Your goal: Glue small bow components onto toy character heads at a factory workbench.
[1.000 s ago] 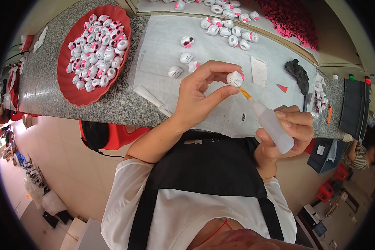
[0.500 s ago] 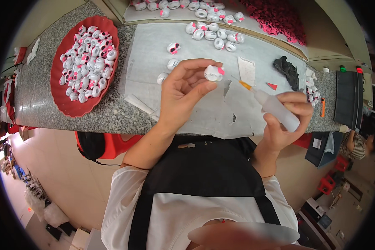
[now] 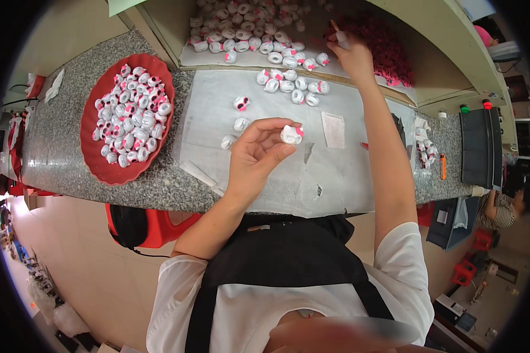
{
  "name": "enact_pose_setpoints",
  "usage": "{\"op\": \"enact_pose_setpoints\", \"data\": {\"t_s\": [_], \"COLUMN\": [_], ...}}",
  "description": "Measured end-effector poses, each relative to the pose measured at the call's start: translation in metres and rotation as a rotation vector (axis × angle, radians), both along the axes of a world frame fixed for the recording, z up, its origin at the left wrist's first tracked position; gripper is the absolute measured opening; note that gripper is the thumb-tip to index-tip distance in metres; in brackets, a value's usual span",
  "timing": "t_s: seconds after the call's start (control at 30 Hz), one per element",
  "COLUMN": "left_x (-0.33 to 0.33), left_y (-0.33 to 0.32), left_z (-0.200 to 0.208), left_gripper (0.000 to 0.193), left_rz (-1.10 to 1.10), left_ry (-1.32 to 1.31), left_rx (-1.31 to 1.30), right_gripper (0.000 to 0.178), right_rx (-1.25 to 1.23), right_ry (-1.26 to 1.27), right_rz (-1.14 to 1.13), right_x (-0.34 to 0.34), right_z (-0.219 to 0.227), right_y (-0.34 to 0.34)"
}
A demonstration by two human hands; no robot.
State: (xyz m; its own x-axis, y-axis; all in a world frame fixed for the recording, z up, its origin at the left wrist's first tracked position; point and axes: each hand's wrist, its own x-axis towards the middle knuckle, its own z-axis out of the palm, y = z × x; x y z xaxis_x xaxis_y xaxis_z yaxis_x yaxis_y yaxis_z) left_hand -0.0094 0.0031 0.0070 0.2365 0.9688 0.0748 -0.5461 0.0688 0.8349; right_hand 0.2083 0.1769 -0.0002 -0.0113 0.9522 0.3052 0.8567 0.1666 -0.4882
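My left hand (image 3: 259, 154) pinches a small white cat-shaped head with a pink bow (image 3: 291, 135) between thumb and fingertips, above the paper sheet (image 3: 265, 176). My right hand (image 3: 353, 54) is stretched far forward into the shelf, beside a heap of small pink pieces (image 3: 387, 52). A translucent squeeze bottle (image 3: 342, 40) with an orange tip stays in its grip, mostly hidden by the hand. Whether the fingers also touch a pink piece is too small to tell. Three loose white heads, one a head with dark glasses (image 3: 241, 103), lie left of my left hand.
A red scalloped tray (image 3: 88, 141) full of white heads stands at left. More white heads (image 3: 247, 29) crowd the shelf, and a cluster (image 3: 288, 86) sits before its lip. Right of my forearm lie an orange tool (image 3: 443, 166) and a dark box (image 3: 480, 147).
My right hand has moved forward and left with the bottle, from near the front edge into the shelf. My left hand still holds the white head. The view has tilted up slightly.
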Motion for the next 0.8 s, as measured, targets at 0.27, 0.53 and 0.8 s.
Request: {"op": "enact_pose_setpoints", "data": {"t_s": [0.27, 0.53, 0.8], "left_x": [0.001, -0.001, 0.004], "left_y": [0.001, 0.002, 0.001], "left_z": [0.0, 0.001, 0.0], "left_gripper": [0.031, 0.032, 0.032], "left_rz": [-0.041, -0.043, -0.039], "left_ry": [0.01, -0.01, 0.033], "left_rx": [0.003, -0.023, -0.026], "right_gripper": [0.026, 0.021, 0.022], "right_rx": [0.045, -0.223, -0.37], "right_ry": [-0.308, 0.77, 1.268], "right_rz": [-0.031, 0.056, 0.129], "right_x": [-0.011, -0.017, -0.037], "right_z": [-0.01, 0.035, 0.037], "right_y": [0.027, -0.085, -0.167]}}
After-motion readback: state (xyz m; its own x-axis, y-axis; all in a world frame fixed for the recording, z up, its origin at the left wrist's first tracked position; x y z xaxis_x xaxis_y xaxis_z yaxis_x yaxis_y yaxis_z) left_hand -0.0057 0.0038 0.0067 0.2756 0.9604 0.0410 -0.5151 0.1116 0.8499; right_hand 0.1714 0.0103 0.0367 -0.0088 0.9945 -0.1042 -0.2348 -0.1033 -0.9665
